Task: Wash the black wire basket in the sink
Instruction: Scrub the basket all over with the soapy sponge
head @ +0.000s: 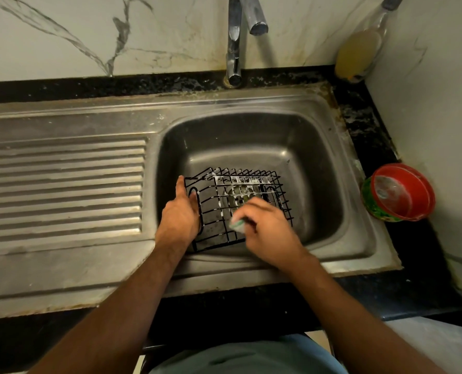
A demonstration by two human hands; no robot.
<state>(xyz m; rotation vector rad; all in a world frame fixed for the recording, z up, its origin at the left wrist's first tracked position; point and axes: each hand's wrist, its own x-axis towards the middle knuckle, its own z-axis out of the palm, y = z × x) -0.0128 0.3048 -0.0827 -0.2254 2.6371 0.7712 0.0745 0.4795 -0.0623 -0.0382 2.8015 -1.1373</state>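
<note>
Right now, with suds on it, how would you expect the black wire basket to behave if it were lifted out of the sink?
The black wire basket is thin open wire, so it is probably stiff and light for its size. White suds cling to its wires, so it may feel slippery. The left hand steadies one end while the right hand scrubs with a sponge, suggesting it shifts easily.

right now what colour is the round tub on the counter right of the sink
Red inside, with a green patterned outside; the tub shows in the head view.

Black wire basket (238,209), streaked with white suds, lies tipped in the steel sink (318,157).
</note>
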